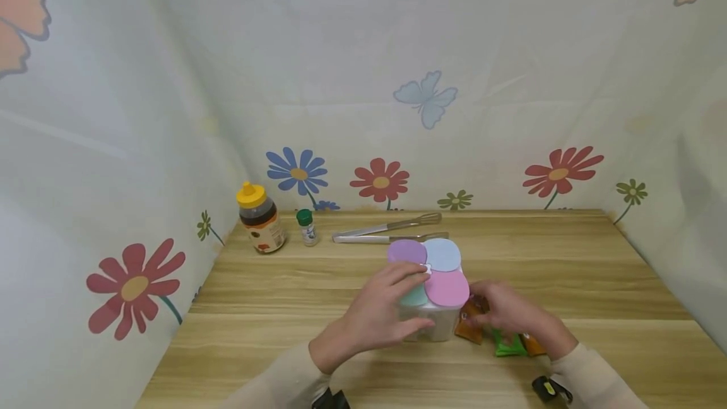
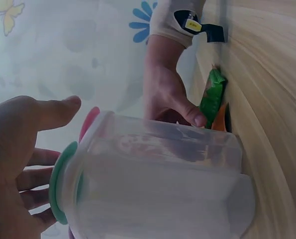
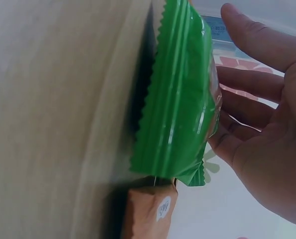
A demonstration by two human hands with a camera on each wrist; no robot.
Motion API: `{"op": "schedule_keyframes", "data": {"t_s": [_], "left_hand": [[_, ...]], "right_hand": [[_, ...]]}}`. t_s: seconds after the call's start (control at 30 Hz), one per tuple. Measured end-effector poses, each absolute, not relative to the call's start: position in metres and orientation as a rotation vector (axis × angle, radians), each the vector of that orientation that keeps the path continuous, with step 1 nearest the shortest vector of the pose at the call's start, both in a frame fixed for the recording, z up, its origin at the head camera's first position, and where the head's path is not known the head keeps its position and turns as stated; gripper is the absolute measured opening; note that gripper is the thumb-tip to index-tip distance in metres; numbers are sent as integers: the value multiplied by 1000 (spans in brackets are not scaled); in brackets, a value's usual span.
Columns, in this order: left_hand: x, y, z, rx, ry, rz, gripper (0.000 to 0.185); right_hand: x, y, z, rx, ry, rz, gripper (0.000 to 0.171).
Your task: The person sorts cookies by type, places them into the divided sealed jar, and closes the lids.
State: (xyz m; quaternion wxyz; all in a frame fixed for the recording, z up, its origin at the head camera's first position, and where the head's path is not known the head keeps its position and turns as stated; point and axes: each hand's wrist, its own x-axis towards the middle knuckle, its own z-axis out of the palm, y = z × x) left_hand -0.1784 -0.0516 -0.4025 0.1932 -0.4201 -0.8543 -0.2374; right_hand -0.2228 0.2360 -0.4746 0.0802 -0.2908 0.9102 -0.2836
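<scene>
A clear storage container (image 1: 440, 326) with purple (image 1: 406, 250), blue (image 1: 444, 254), green (image 1: 416, 296) and pink lids (image 1: 447, 289) stands upright on the table. Over the green lid lies my left hand (image 1: 383, 308), fingers stretched across the top and thumb held off in front. Beside the container's right wall is my right hand (image 1: 508, 309), its fingers bent loosely by an orange-brown packet (image 1: 469, 326). A green packet (image 1: 509, 344) and another orange packet (image 1: 534, 344) lie below that wrist. In the right wrist view, the thumb stands apart from the green packet (image 3: 180, 99).
Metal tongs (image 1: 392, 233) lie behind the container. Further left stand a small green-capped shaker bottle (image 1: 307, 230) and a larger yellow-capped jar (image 1: 263, 223) with dark contents. A flower-printed curtain (image 1: 352, 112) encloses the wooden table's (image 1: 272, 314) back and sides.
</scene>
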Motion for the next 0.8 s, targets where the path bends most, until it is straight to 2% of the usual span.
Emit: {"op": "schedule_keyframes", "data": {"t_s": [0.27,0.8], "left_hand": [[-181,-44,-394,-1264,-2389,-575,66],[-183,-34,-381,-1318,-2489,-427,60]], "right_hand": [[-222,236,-476,-929,2777,-754,46],[-223,238,-476,-967,2781,-686,38]]}}
